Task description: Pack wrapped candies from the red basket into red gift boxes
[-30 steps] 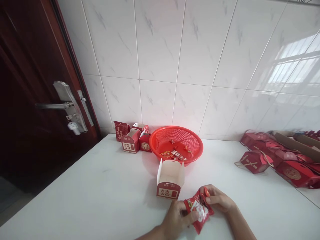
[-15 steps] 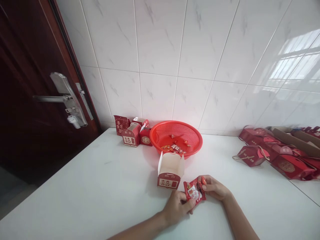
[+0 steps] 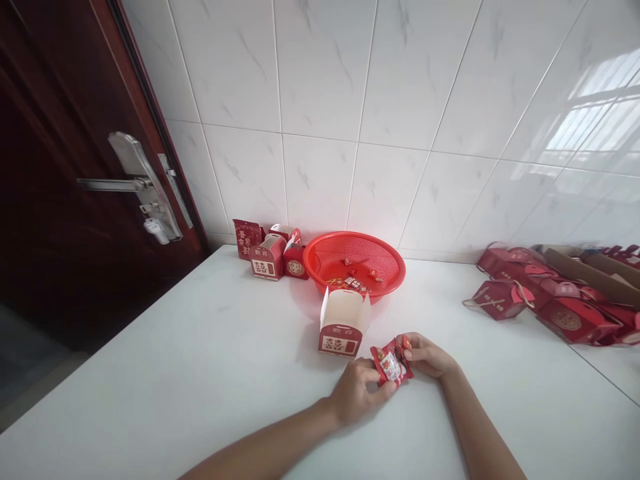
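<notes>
Low over the white table, my left hand [image 3: 354,392] pinches a red printed snack packet [image 3: 391,367] between thumb and fingers. From the other side, my right hand [image 3: 426,357] is closed on a small red-wrapped candy [image 3: 404,347] at the packet's upper right corner. Whether the right fingers also grip the packet, I cannot tell. Just beyond my left hand stands an open red-and-white gift box [image 3: 341,340], its flaps up and its front printed with characters. Behind this box sits a red plastic basket [image 3: 399,273] with several wrapped candies inside.
Small red boxes [image 3: 269,258] and a dark red pouch [image 3: 245,239] stand by the tiled wall, left of the basket. On the right lie a red box with a cord [image 3: 497,298] and a pile of red boxes [image 3: 575,320]. A dark door [image 3: 60,133] is at left.
The view has shifted slightly, so the table things appear higher. Both hands keep their hold; the packet is tilted a little differently, and the left fingers have moved on it.
</notes>
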`<state>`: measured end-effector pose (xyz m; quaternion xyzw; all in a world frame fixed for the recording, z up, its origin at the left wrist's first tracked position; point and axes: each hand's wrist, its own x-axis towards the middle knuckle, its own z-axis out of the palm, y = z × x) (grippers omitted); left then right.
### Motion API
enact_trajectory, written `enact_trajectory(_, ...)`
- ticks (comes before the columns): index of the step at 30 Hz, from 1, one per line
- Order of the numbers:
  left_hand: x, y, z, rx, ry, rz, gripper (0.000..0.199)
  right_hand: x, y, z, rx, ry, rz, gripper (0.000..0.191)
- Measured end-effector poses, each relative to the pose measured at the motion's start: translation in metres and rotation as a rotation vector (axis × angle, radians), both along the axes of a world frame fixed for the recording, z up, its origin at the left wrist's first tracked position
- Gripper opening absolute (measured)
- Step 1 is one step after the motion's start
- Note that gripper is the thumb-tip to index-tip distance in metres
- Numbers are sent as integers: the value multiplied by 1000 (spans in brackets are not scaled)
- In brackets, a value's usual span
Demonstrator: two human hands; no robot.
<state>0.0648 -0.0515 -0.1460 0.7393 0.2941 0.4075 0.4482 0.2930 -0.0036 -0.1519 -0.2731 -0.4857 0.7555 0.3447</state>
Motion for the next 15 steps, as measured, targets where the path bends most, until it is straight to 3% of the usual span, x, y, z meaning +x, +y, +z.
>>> enact_trajectory(4, -1, 2, -6, 143, 91, -26, 22, 1, 1, 4, 2, -8, -80, 30)
enact_trajectory(9, -2, 1, -6, 142, 71, -36, 19, 3, 3, 8, 9, 7, -196, 29)
enact_trajectory(11, -3, -3, -3, 250, 63, -27, 17, 3, 4, 9, 11, 12, -230, 28)
enact_trajectory(15, -7, -12, 13, 621, 14, 1, 18, 0, 3, 10, 19, 24, -279, 25)
